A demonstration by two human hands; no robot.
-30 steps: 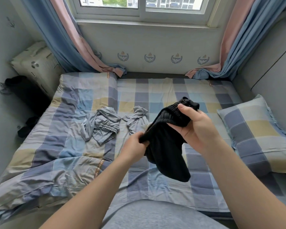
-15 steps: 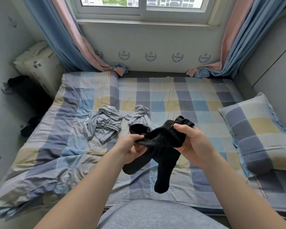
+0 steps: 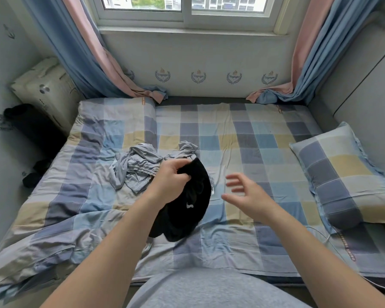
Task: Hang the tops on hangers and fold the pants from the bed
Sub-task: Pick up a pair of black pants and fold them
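Gripping black garment (image 3: pixel 187 203), left hand (image 3: pixel 169 181) alone.

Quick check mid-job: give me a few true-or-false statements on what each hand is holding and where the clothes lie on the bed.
1. The left hand grips the black garment. True.
2. The right hand also holds it. False: the right hand is open and apart from it.
3. A grey garment lies crumpled on the bed. True.
4. The pillow is on the bed's left side. False: the pillow lies on the right.
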